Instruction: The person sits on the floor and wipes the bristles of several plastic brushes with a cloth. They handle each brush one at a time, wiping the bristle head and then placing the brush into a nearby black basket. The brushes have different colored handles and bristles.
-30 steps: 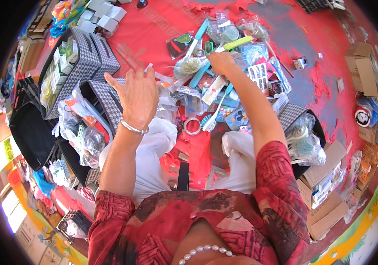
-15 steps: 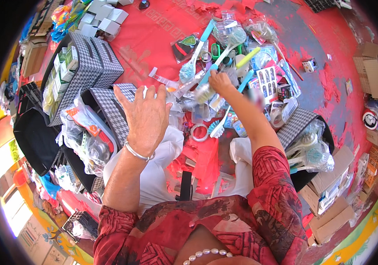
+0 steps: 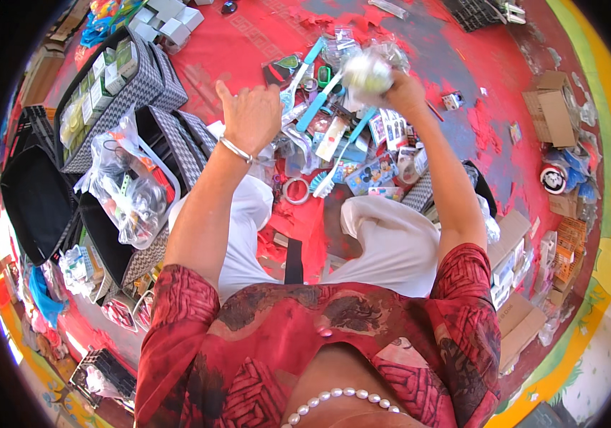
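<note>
Through the head camera I look down past white trousers [image 3: 391, 242] at a heap of packaged goods [image 3: 330, 139] on the red floor sheet [image 3: 238, 53]. The right hand [image 3: 404, 93] is above the far right side of the heap, its fingers closed on the edge of a pale bundle [image 3: 367, 73]; the bundle is so blurred that I cannot tell what is in it. The left hand [image 3: 254, 114], with a bracelet [image 3: 235, 150] at its wrist, hangs near the left edge of the heap, loose and unclenched, the thumb spread away from the bent fingers; its palm is turned from me. Between the hands I see blue-handled brushes lying aslant, one blue-bristled brush [image 3: 321, 184] closest to the knees, and a tape roll [image 3: 285, 197] just beside its bristles. On my left stands a checked case [image 3: 145, 89] packed with small boxes [image 3: 109, 78], and nearer to the person a clear plastic bag [image 3: 123, 185] bulges with mixed items. Cardboard boxes [image 3: 555, 118] stand well apart on the right.
</note>
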Motion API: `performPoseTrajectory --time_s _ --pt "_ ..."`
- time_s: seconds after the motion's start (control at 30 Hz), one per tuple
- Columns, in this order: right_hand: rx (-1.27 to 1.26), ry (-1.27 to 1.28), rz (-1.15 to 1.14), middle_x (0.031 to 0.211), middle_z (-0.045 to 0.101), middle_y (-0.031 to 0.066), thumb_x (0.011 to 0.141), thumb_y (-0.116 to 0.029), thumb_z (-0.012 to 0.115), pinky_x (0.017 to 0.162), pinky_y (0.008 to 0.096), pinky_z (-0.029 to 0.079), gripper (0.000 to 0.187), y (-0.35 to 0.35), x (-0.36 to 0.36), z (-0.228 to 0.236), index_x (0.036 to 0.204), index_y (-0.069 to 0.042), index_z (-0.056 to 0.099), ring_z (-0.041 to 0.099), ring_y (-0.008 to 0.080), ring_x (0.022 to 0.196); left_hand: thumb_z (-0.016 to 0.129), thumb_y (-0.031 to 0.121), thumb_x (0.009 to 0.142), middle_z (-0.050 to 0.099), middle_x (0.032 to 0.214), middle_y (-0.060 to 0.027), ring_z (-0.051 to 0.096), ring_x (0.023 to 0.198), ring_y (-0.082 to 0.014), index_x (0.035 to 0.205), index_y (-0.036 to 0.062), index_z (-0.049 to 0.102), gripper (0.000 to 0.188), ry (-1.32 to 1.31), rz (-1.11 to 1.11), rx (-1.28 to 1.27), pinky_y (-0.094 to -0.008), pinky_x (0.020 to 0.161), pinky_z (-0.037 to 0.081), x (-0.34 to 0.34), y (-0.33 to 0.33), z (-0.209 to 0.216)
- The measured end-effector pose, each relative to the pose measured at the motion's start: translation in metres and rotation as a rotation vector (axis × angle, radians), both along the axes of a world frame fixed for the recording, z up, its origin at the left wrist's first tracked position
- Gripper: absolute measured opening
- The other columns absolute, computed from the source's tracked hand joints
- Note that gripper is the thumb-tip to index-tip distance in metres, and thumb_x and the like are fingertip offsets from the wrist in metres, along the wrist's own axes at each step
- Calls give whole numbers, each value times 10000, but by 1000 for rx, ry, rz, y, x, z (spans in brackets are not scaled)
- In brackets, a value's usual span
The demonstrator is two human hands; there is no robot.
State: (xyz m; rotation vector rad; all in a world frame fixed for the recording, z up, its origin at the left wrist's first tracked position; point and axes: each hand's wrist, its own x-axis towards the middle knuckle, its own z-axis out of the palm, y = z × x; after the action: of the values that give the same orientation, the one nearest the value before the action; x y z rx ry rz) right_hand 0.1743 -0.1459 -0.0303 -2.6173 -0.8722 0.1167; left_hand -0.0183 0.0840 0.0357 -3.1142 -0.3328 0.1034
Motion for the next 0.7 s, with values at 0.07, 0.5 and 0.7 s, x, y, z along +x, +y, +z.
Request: performPoseTrajectory --time_s 0.07,0.5,0.7 --pt "184 27 -99 775 666 130 751 -224 645 634 382 492 244 -9 6 42 946 -78 662 640 291 729 550 249 824 635 886 -69 609 878 -251 1056 98 568 277 -97 -8 -66 -627 889 288 2 0 -2" --pt "943 1077 -279 714 612 28 805 -169 648 553 252 441 176 15 -95 96 804 7 643 556 102 612 709 266 772 574 949 -49 558 794 -124 1193 33 488 529 434 -196 -1922 -286 752 465 -9 -49 18" --pt "904 631 -509 726 605 31 783 -203 667 599 247 438 180 -29 -66 117 829 -28 666 542 95 639 527 145 885 409 696 25 410 491 -48 1203 26 432 353 379 48 -1950 -180 473 385 0 -48 22"
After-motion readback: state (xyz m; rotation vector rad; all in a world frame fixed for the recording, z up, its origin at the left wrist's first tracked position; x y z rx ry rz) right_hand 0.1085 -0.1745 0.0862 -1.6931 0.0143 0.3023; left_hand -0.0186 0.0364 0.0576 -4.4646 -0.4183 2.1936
